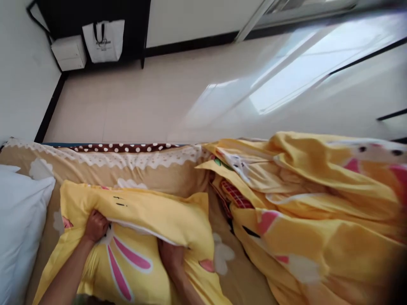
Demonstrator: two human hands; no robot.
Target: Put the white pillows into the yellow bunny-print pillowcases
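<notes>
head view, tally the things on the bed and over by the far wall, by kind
white pillow: 1
yellow pillowcase: 1
yellow quilt: 1
tan sheet: 1
tote bag: 1
white box: 1
total: 6

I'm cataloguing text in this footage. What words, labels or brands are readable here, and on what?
White tote bag by the far wall: a short line of black print below the handles, too blurred to read.
White box beside it: no text visible.
Yellow pillowcase and yellow quilt: cartoon prints only, no words.
Nothing else carries any lettering.
</notes>
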